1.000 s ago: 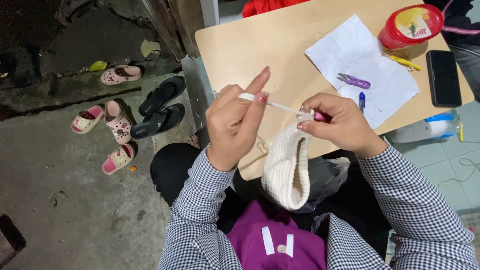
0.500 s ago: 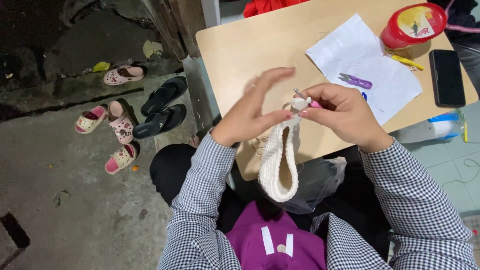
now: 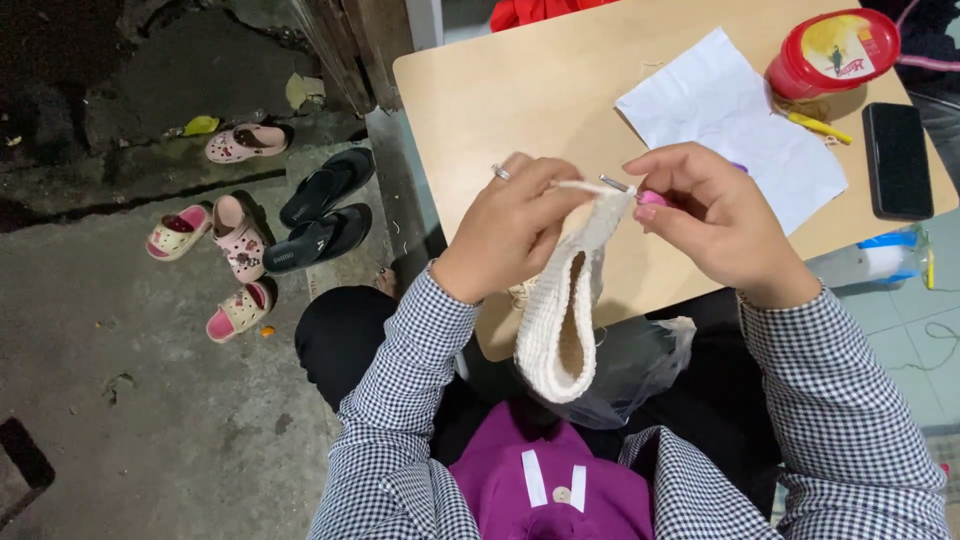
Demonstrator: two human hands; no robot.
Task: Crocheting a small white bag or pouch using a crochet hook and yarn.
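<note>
Two hands met over the near edge of a pale wooden table, working a piece of cream crochet that hung from them in a loop toward the person's lap. The left hand, a ring on one finger, had its fingers curled closed around the top edge of the crochet; half a second before, those fingers had been spread open in the air, so the hand had come back down to pinch the work. The right hand was closed on a crochet hook with a pink handle, its metal tip lying at the top of the fabric, just beside the left fingertips. That closing suggested one stitch had been finished and the piece steadied. Farther back on the table lay a white sheet of paper, a red tub, a yellow pen and a black phone. On the concrete floor to the left sat several pink and black sandals.
</note>
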